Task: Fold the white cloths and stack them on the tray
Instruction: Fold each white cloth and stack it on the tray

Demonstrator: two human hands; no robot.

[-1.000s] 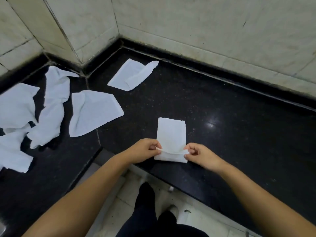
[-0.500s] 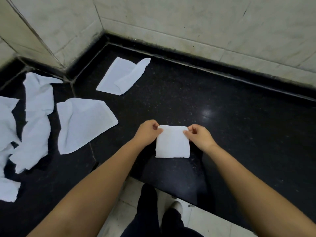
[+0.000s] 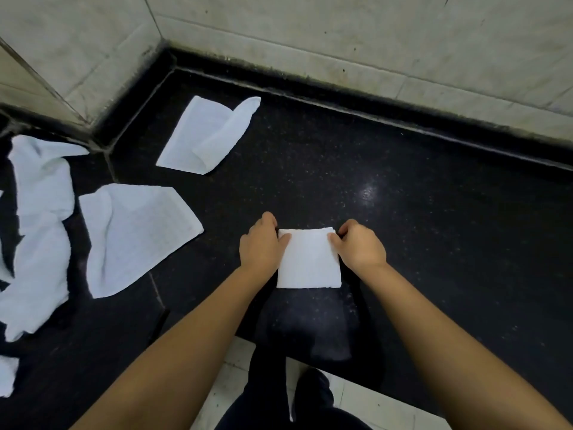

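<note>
Two hands: both at the folded cloth (image 3: 307, 260), the reference point for every line below.
Folded cloth: small white square of several layers, lying flat on the black counter (image 3: 434, 243) close to its near edge.
Left hand (image 3: 262, 245): at the cloth's far-left corner; thumb lies on top of the cloth, fingers curl over the far edge, gripping that corner.
Right hand (image 3: 359, 248): at the cloth's far-right corner; thumb on top, fingers curled behind the far edge, gripping that corner.
Near side: pale tiled floor (image 3: 366, 401) and the person's dark trouser legs (image 3: 279, 408) below the counter edge.
Left of the cloth: one unfolded cloth (image 3: 136, 237) lying loosely spread, apart from the folded one.
Further left: rumpled cloths (image 3: 40, 231) in an untidy group running to the picture's left edge.
Beyond and left: half-folded cloth (image 3: 206, 136), one flap turned over, near the counter's back corner.
Far side: pale tiled wall (image 3: 341, 29) rising behind the counter.
Tray: not in view.
</note>
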